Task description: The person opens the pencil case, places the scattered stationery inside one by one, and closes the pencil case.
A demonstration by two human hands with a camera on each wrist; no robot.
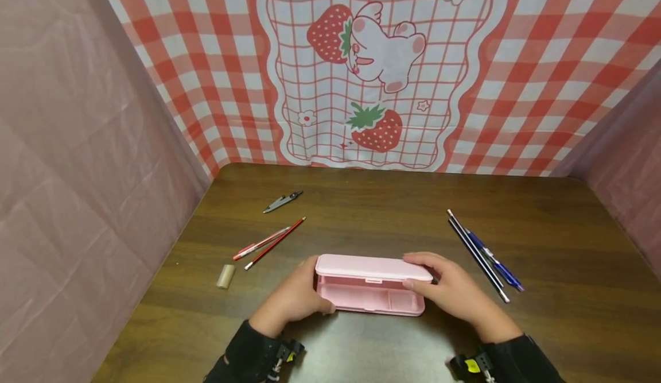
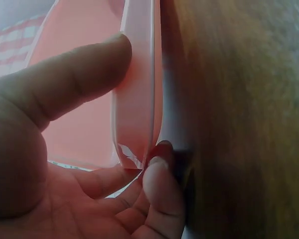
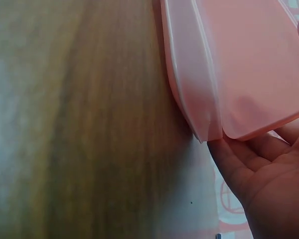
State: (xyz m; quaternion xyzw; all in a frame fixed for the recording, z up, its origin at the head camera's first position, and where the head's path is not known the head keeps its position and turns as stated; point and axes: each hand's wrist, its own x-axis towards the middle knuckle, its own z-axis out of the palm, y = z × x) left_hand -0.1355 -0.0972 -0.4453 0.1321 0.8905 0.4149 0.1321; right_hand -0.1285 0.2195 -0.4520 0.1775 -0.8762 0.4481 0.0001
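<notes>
A pink pencil case (image 1: 356,297) lies near the front middle of the table with its lid (image 1: 369,265) partly raised. Its inside, with a small divided section at the right, looks bare. My left hand (image 1: 296,297) grips the case's left end, thumb (image 2: 89,74) along the front wall and fingers around the far corner. With thumb and fingers, my right hand (image 1: 446,285) holds the lid at its right end. In the right wrist view, the fingers (image 3: 244,159) of that hand lie by the case's back corner (image 3: 209,132).
Left on the wooden table (image 1: 361,211) lie a beige eraser (image 1: 225,277), a red-and-white pen (image 1: 260,244), a red pencil (image 1: 273,245) and a grey compass (image 1: 283,201). At right are dark striped pencils (image 1: 475,251) and blue pens (image 1: 493,259). A checked cloth (image 1: 232,84) hangs behind.
</notes>
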